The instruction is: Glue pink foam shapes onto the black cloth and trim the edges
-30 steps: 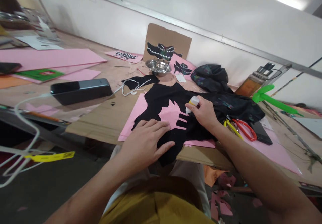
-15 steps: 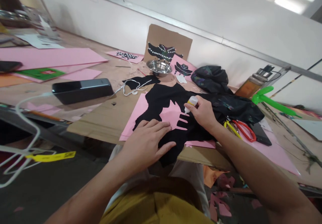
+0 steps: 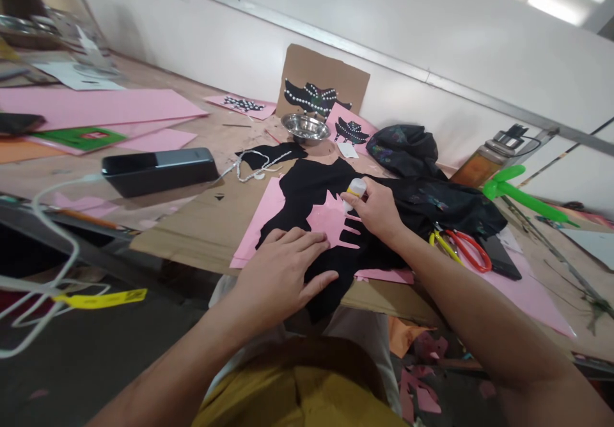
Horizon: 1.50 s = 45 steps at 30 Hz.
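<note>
Since the earlier frame, the white bottle has shifted left along the uppermost prong of the pink cutout. Left to right, I observe: left hand, flat and gripping nothing, fingertips on the cutout's lower left edge; cutout, lying on black fabric; right hand, grasping the bottle nozzle-down at the prong's base, nozzle contact unclear; red-handled tool, well apart.

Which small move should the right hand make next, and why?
Perhaps draw the small bottle along the top prong of the pink cutout: the right hand holds it tip-down near that prong's base, and the left hand rests on the cutout.
</note>
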{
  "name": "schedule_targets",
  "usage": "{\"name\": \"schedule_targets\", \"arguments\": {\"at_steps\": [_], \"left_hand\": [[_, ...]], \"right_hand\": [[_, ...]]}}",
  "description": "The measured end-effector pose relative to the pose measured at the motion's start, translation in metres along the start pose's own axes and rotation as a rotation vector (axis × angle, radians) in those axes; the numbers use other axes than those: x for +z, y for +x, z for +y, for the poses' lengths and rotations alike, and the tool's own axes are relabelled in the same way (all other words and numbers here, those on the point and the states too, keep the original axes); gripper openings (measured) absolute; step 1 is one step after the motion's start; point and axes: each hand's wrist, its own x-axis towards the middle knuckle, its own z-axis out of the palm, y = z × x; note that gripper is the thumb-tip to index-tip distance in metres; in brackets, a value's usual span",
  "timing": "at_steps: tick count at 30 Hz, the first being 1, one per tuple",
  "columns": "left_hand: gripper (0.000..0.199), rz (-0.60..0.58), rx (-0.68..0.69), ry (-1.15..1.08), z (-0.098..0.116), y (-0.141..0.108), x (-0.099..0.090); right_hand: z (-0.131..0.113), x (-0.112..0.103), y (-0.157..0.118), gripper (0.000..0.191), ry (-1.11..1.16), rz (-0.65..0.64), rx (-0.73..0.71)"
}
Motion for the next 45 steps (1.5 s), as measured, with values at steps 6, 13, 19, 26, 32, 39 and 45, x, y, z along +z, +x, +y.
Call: {"name": "schedule_targets", "arguments": {"at_steps": [6, 13, 19, 26, 32, 39, 45], "left_hand": [[0.046, 0.0, 0.0, 0.001, 0.0, 0.001, 0.001], [0.046, -0.008, -0.005, 0.0, 0.001, 0.001, 0.0], [0.046, -0.006, -0.01, -0.004, 0.001, 0.001, -0.001], [0.047, -0.02, -0.019, -0.004, 0.001, 0.001, -0.002], [0.045, -0.018, -0.02, 0.0, 0.001, 0.0, -0.001], [0.046, -0.033, -0.029, 0.002, 0.002, 0.0, -0.001], [0.047, -0.046, -0.034, 0.005, 0.001, 0.002, -0.002]], "right_hand": [[0.003, 0.003, 0.005, 0.033, 0.004, 0.026, 0.004], [0.001, 0.003, 0.001, 0.033, 0.039, 0.014, 0.014], [0.002, 0.004, 0.001, 0.031, 0.077, 0.019, 0.041], [0.008, 0.003, 0.005, 0.032, 0.13, 0.011, 0.134], [0.013, 0.0, 0.005, 0.032, 0.171, -0.07, 0.151], [0.011, 0.0, 0.006, 0.027, 0.19, -0.119, 0.116], [0.008, 0.0, 0.004, 0.024, 0.174, -0.08, 0.08]]}}
